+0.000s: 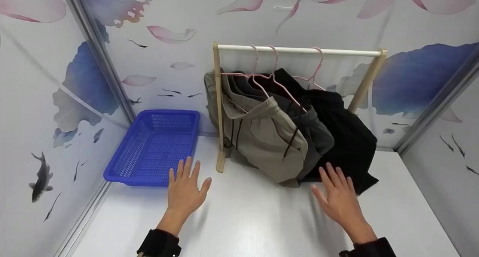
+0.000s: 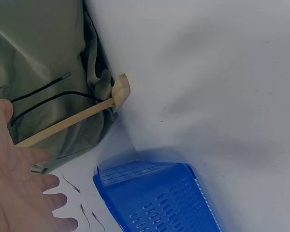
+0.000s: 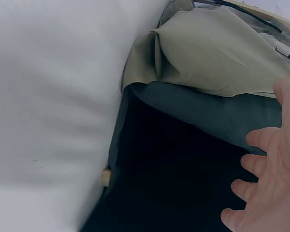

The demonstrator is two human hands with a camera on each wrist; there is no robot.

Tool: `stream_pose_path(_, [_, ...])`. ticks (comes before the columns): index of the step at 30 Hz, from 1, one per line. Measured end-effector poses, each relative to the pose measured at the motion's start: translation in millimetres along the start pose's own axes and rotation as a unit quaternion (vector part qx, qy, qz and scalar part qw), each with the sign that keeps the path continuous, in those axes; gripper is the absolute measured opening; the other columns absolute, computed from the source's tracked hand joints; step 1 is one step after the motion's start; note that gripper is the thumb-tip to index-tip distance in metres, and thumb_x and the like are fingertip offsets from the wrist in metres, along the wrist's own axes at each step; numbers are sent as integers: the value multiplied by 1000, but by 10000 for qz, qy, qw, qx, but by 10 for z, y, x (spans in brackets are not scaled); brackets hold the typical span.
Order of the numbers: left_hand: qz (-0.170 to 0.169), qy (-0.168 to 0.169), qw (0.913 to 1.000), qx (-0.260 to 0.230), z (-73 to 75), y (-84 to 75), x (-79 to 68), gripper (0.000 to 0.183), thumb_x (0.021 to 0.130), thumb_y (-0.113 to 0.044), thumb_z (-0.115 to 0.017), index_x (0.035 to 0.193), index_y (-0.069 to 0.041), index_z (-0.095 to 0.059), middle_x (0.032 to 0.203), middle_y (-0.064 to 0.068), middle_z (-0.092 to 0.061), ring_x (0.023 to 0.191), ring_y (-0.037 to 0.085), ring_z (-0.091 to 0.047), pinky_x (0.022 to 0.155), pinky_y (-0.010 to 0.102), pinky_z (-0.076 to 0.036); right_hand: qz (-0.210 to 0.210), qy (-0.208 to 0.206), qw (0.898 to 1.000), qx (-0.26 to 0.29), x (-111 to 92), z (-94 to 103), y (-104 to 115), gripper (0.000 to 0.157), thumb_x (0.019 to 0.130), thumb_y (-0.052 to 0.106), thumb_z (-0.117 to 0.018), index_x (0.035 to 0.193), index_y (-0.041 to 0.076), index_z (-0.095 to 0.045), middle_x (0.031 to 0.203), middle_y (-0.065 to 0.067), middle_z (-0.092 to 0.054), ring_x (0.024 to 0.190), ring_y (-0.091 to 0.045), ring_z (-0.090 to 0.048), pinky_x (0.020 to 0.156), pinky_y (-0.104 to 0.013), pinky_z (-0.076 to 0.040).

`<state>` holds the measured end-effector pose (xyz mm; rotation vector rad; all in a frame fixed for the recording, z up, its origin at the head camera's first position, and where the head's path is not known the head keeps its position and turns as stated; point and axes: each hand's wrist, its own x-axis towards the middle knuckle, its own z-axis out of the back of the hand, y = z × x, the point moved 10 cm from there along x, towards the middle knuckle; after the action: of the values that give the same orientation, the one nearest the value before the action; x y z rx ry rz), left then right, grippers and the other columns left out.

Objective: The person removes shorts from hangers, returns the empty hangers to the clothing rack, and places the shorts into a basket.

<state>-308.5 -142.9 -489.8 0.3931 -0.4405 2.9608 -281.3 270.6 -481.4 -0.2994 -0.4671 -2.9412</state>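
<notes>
Fingers spread, my left hand [image 1: 186, 195] is over the white table by the near right corner of a blue plastic basket [image 1: 161, 152]. My right hand [image 1: 341, 201], likewise spread and holding nothing, overlaps the lower part of some black pants [image 1: 351, 137] in the head view. Beside those hang dark grey pants [image 1: 322, 135] and, leftmost, khaki pants [image 1: 267, 137] with dark drawstrings. Pink hangers [image 1: 276, 58] carry the garments. In the right wrist view, the fingers [image 3: 253, 164] appear in front of the grey and black cloth.
A garment rack with a white rod [image 1: 295, 50] and wooden legs [image 1: 219, 100] stands at the back of the table [image 1: 254, 219]. One rack foot [image 2: 121, 92] shows near the basket in the left wrist view. Printed panels enclose the table at the back and sides.
</notes>
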Motion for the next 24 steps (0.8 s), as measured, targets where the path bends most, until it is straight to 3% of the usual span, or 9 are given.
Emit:
stream_pose_path(5, [35, 3, 10000, -81, -24, 21, 26, 69, 104, -51, -50, 157, -7, -44, 166, 22, -31, 154, 45, -22, 122, 66, -13, 9, -200, 9997, 102, -25, -14, -1, 67, 106, 41, -56, 157, 0, -40, 164, -25, -31, 150, -50, -27, 117, -71, -19])
stream_pose_path(13, [87, -39, 9998, -173, -44, 36, 47, 70, 104, -52, -50, 157, -7, -44, 165, 22, -32, 155, 45, -21, 122, 66, -13, 193, -857, 9951, 451, -69, 17, 90, 60, 103, 31, -63, 151, -2, -48, 159, -26, -40, 144, -50, -38, 112, -73, -28])
stream_pose_path(24, [116, -226, 9986, -455, 52, 55, 5, 68, 105, -49, -50, 156, -4, -44, 164, 23, -34, 154, 44, -23, 123, 64, -14, 553, -1801, 9768, 1018, -152, 40, 295, 55, 96, 17, -72, 144, -5, -56, 149, -25, -53, 134, -47, -50, 106, -62, -41])
